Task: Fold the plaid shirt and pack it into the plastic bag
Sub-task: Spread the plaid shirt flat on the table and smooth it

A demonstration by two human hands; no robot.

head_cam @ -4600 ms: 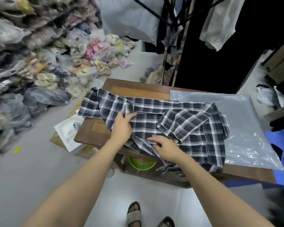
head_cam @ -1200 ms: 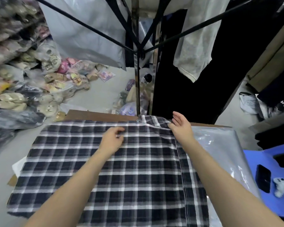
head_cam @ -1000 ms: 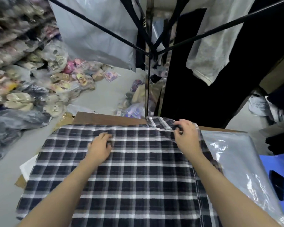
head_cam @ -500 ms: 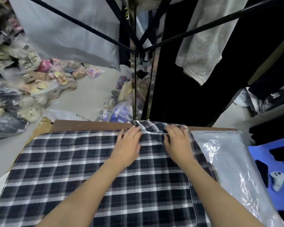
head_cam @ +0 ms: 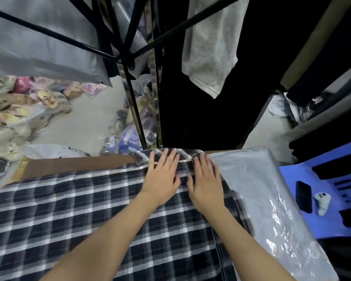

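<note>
Flattened since before: left hand (head_cam: 160,179), right hand (head_cam: 206,183), fingers splayed on collar (head_cam: 185,156) of plaid shirt (head_cam: 89,209). I log plastic bag (head_cam: 261,189) just beside, right.

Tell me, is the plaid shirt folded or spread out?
Spread out: the plaid shirt lies flat across the table, with the left hand and right hand pressing flat near its far edge.

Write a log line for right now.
left hand: flat on plaid shirt | right hand: flat on shirt | plastic bag: right of shirt
</note>
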